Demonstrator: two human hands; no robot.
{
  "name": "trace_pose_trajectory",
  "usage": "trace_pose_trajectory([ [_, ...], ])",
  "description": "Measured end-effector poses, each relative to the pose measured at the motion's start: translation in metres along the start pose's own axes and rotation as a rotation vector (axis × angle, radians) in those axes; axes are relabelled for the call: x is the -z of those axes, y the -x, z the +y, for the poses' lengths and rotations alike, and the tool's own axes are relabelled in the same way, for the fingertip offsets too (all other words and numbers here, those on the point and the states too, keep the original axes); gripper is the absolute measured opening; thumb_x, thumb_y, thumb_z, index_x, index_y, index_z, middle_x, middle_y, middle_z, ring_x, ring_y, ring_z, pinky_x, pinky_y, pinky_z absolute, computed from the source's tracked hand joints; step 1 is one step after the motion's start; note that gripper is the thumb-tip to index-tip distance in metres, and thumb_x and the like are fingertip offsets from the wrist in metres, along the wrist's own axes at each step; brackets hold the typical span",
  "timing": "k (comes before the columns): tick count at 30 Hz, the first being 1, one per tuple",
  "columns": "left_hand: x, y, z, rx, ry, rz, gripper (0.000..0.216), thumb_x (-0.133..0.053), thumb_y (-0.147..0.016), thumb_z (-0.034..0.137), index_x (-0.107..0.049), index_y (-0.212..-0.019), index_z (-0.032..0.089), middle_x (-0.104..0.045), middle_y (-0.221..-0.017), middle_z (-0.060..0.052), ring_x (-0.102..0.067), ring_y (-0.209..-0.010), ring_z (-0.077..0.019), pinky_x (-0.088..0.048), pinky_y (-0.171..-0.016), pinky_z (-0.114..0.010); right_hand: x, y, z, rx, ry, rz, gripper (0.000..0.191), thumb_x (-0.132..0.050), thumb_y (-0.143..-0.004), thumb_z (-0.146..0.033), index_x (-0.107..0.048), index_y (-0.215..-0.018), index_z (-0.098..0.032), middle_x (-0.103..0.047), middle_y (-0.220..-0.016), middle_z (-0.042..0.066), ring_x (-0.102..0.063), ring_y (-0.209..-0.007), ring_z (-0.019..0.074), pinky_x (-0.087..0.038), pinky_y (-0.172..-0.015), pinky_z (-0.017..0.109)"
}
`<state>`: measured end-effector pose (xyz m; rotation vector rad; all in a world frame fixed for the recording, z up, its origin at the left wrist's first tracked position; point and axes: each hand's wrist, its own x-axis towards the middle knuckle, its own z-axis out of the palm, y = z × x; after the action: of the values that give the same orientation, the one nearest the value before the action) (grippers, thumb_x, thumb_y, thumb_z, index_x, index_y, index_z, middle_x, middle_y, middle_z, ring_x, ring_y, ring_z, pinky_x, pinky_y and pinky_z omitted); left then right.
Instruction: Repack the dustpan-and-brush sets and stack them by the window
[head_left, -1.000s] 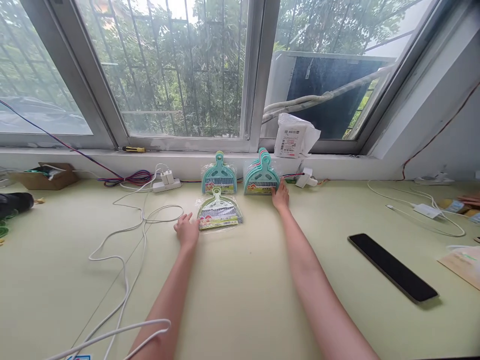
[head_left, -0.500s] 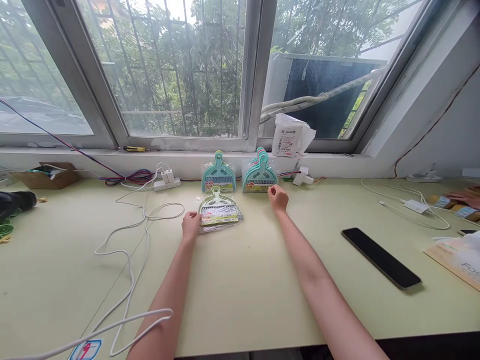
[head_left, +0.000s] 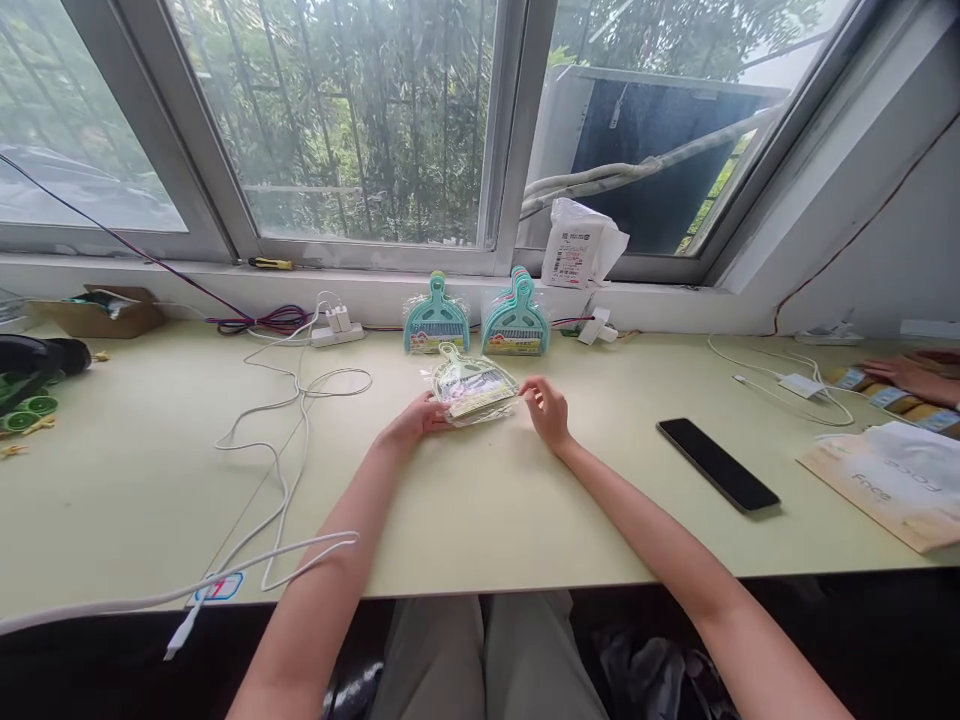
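Fingers [head_left: 433,408] of the left hand [head_left: 411,428] now grip the wrapped mini dustpan set [head_left: 472,385], tilted up off the surface [head_left: 487,500].
It lay flat a moment ago and has come nearer. The right hand [head_left: 547,410] has left the teal dustpan stack [head_left: 516,325] beyond its fingertips, and its fingers are loosely curled and open, just beside the set's right edge.

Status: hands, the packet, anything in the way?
Left hand gripping dustpan packet, tilted up. Right hand open by its right edge. White cable lies left, apart.
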<state>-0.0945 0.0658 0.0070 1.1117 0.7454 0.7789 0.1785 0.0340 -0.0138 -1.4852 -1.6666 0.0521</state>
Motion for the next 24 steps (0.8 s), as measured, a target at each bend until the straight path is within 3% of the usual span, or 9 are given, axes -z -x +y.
trace_pose_trajectory([
  [4,-0.026,-0.003,-0.012,-0.033,0.018,0.009,0.078,-0.077,-0.064,0.022,-0.034,-0.128,0.021,-0.068,-0.110,-0.009,-0.069,-0.092,-0.0206,-0.052,-0.094,-0.040,0.017,0.028,-0.017,0.056,0.011,0.131,0.024,-0.036,-0.091,-0.028,-0.060,-0.088,-0.024,-0.066,-0.100,0.004,-0.059,-0.097,0.0208,-0.045,-0.084,0.033],
  [6,-0.036,-0.001,-0.016,-0.093,0.011,0.028,0.083,-0.079,-0.062,0.019,-0.030,-0.129,0.022,-0.068,-0.110,-0.008,-0.068,-0.098,-0.0205,-0.049,-0.098,-0.041,0.019,0.035,-0.024,0.123,0.023,0.061,0.026,-0.040,-0.092,-0.032,-0.062,-0.080,-0.024,-0.066,-0.098,0.004,-0.058,-0.100,0.0221,-0.041,-0.092,0.037],
  [9,-0.046,0.004,-0.017,-0.149,-0.016,0.048,0.086,-0.079,-0.060,0.017,-0.028,-0.129,0.023,-0.068,-0.107,-0.007,-0.065,-0.105,-0.0223,-0.046,-0.101,-0.043,0.014,0.036,-0.032,0.120,-0.073,-0.030,0.034,-0.038,-0.095,-0.036,-0.062,-0.074,-0.023,-0.068,-0.087,0.004,-0.060,-0.093,0.0213,-0.039,-0.092,0.037],
  [12,-0.051,0.009,-0.015,-0.176,-0.028,0.065,0.086,-0.080,-0.057,0.016,-0.031,-0.128,0.023,-0.067,-0.112,-0.007,-0.063,-0.110,-0.0240,-0.046,-0.101,-0.043,0.011,0.032,-0.035,-0.002,-0.245,-0.018,0.041,-0.035,-0.095,-0.045,-0.060,-0.071,-0.022,-0.068,-0.080,0.004,-0.062,-0.084,0.0204,-0.042,-0.085,0.035],
  [16,-0.053,0.012,-0.011,-0.207,-0.084,0.028,0.085,-0.080,-0.058,0.018,-0.036,-0.131,0.024,-0.062,-0.125,-0.010,-0.059,-0.116,-0.0263,-0.047,-0.100,-0.043,0.017,0.026,-0.031,-0.145,-0.533,-0.072,0.040,-0.048,-0.086,-0.058,-0.063,-0.081,-0.021,-0.069,-0.078,0.004,-0.062,-0.076,0.0188,-0.046,-0.073,0.031],
  [20,-0.050,0.011,-0.012,-0.165,-0.207,-0.097,0.083,-0.082,-0.056,0.019,-0.045,-0.131,0.019,-0.061,-0.126,-0.014,-0.057,-0.117,-0.0299,-0.046,-0.100,-0.043,0.016,0.022,-0.024,-0.353,-0.777,-0.097,0.041,-0.067,-0.071,-0.057,-0.059,-0.087,-0.020,-0.069,-0.078,0.003,-0.063,-0.074,0.0174,-0.045,-0.072,0.031],
  [24,-0.047,0.011,-0.014,-0.160,-0.202,-0.105,0.088,-0.081,-0.058,0.021,-0.041,-0.136,0.021,-0.064,-0.121,-0.012,-0.061,-0.111,-0.0282,-0.049,-0.094,-0.039,0.010,0.020,-0.017,-0.515,-0.887,-0.105,0.048,-0.075,-0.060,-0.055,-0.054,-0.085,-0.020,-0.070,-0.083,0.004,-0.065,-0.079,0.0184,-0.045,-0.075,0.032],
])
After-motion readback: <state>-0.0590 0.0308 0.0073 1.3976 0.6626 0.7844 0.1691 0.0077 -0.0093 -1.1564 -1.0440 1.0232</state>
